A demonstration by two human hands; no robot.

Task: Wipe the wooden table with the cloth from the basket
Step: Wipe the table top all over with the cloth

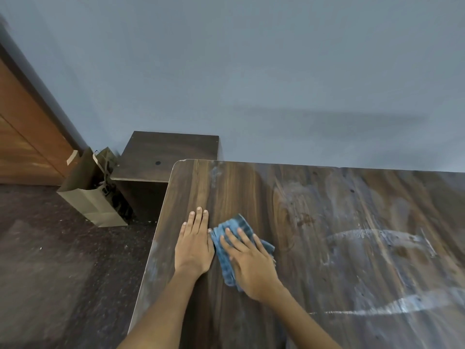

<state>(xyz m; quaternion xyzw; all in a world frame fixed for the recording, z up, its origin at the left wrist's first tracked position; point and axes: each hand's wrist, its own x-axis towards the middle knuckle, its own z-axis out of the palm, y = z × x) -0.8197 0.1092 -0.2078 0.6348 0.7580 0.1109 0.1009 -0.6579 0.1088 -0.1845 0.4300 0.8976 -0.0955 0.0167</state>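
Note:
A blue cloth point(236, 224) lies crumpled on the dark wooden table point(327, 222), near its left edge. My right hand point(247, 263) presses flat on the cloth with straight, spread fingers. Just left of the cloth, my left hand point(194, 244) rests flat on the bare wood, fingers together and straight. White dusty smears mark the table to the right of my hands. No basket is in view.
A low dark wooden cabinet point(166, 157) stands beyond the table's far left corner. A brown paper bag point(85, 195) sits on the dark floor point(50, 273) beside it. A blue wall runs behind the table, and a wooden door point(22, 137) is at far left.

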